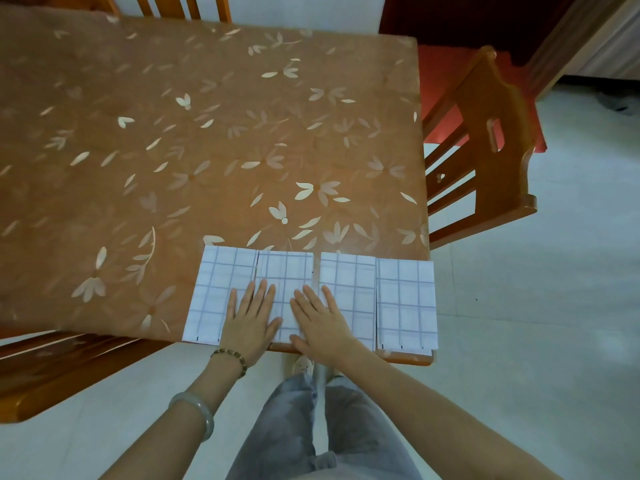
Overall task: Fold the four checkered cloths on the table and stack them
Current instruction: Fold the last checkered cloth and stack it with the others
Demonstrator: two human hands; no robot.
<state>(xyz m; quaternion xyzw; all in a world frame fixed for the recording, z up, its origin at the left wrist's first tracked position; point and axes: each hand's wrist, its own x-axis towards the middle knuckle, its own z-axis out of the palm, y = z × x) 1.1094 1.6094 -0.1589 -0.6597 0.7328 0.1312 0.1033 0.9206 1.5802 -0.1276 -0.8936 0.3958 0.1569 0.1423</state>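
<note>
White fabric with a thin blue-grey check: I see four checkered cloths, each folded to a narrow rectangle. They lie side by side in one row along the near edge of the table (242,133), toward its right corner. None is stacked on another.

From left to right:
- The leftmost cloth (211,292) touches the second cloth (285,270).
- A narrow gap separates the second cloth from the third cloth (348,282).
- The rightmost cloth (407,299) lies edge to edge with the third and reaches the table corner.

The left hand (251,318) rests palm down across the seam between the leftmost and second cloths. Its fingers are straight and spread, gripping nothing. The right hand (322,322) rests equally flat, spanning the second and third cloths.

A bead bracelet (230,358) and a pale bangle (195,412) sit on the left forearm. A wooden chair (485,150) stands just right of the table.
</note>
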